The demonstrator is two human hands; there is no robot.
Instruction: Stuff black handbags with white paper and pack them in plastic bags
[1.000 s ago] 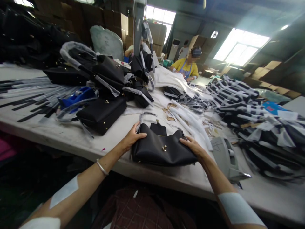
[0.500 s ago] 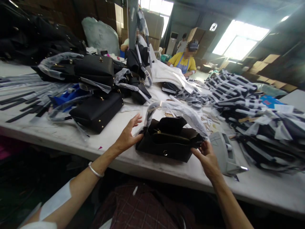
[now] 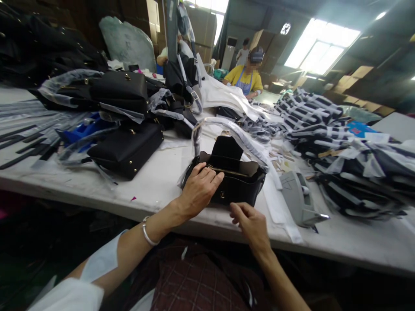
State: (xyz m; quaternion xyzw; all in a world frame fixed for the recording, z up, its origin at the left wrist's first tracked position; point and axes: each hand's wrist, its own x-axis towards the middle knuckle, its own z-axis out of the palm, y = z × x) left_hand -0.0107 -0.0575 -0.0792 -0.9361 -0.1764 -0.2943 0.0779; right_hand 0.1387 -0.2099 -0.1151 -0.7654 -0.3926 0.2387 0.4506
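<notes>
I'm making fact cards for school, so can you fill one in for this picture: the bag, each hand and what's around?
Main thing: open black bag on a pale table
Bag's top: plastic-wrapped handle arching up; gold zip showing
Left hand: over the bag's front edge, near the zip
Right hand: fingers curled, near the bag's lower front; contact unclear
Left side: another black bag
Right side: grey tool
Across the table: person in yellow
</notes>
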